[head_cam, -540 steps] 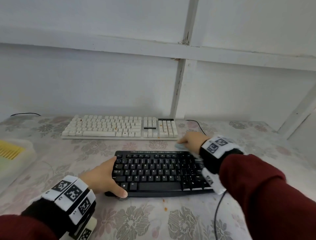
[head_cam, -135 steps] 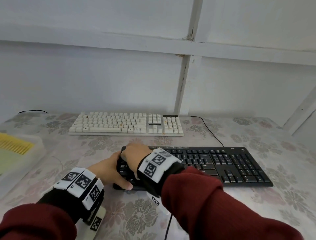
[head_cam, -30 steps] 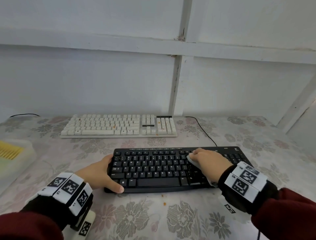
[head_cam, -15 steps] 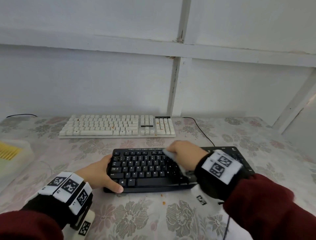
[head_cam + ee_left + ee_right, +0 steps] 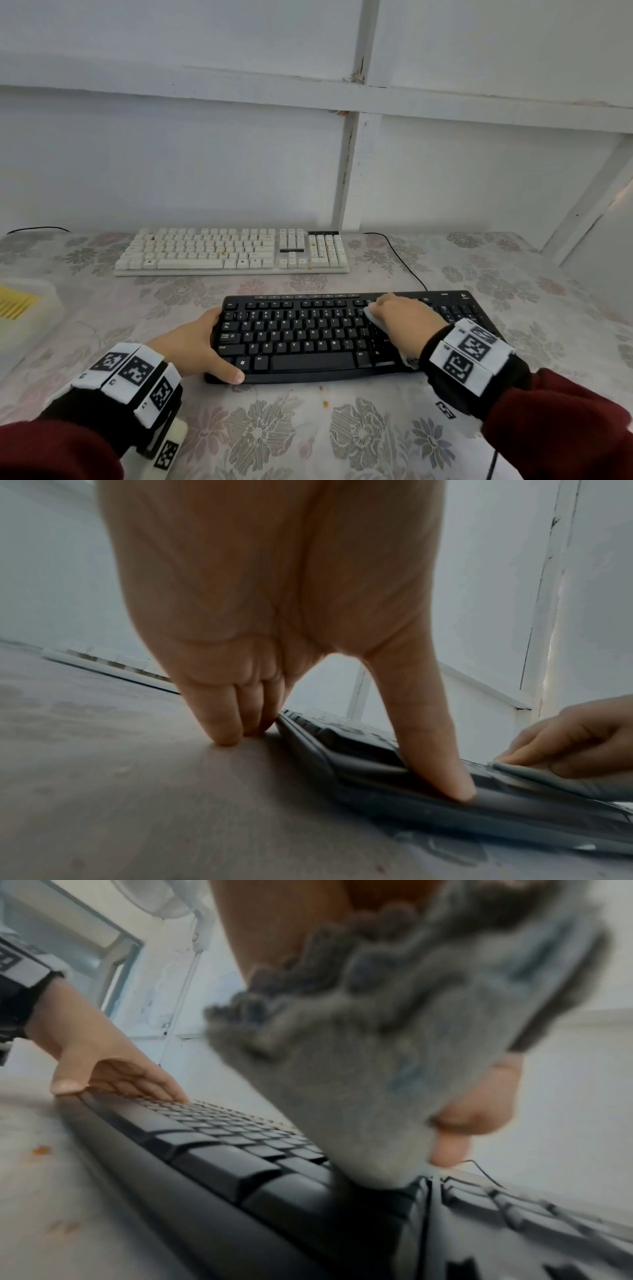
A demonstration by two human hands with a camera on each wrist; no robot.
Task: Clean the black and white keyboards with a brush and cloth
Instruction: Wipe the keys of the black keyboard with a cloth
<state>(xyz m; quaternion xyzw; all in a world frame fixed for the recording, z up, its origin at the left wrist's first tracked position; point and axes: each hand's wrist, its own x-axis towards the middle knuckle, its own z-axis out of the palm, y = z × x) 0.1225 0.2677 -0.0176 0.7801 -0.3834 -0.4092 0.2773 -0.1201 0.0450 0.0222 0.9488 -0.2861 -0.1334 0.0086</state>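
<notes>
Lying near the front of the flowered tablecloth (image 5: 308, 438), the black keyboard (image 5: 308, 342) has both hands on it. The left hand (image 5: 191, 349) holds its left end: the thumb (image 5: 441, 764) is laid along the near edge, while the other fingers (image 5: 222, 723) curl down at the end of the board with their tips at the cloth. The right hand (image 5: 400, 318) presses a pale grey cloth (image 5: 359, 1069) onto the keys right of the letter block, fingers bent over it and gripping it. From the head view only a thin sliver of that cloth shows beside the knuckles; most is hidden under the palm. The right wrist view is blurred, so which keys the cloth touches cannot be told. The keyboard's right end is partly covered by the right wristband.

Farther back, near the wall, the white keyboard (image 5: 233, 251) lies apart from the black one, with small orange specks among its keys. A few orange crumbs (image 5: 323, 403) sit on the tablecloth just before the black keyboard. At the left edge a pale tray (image 5: 37, 329) with something yellow and ribbed in it is cut off; what that is cannot be made out.
</notes>
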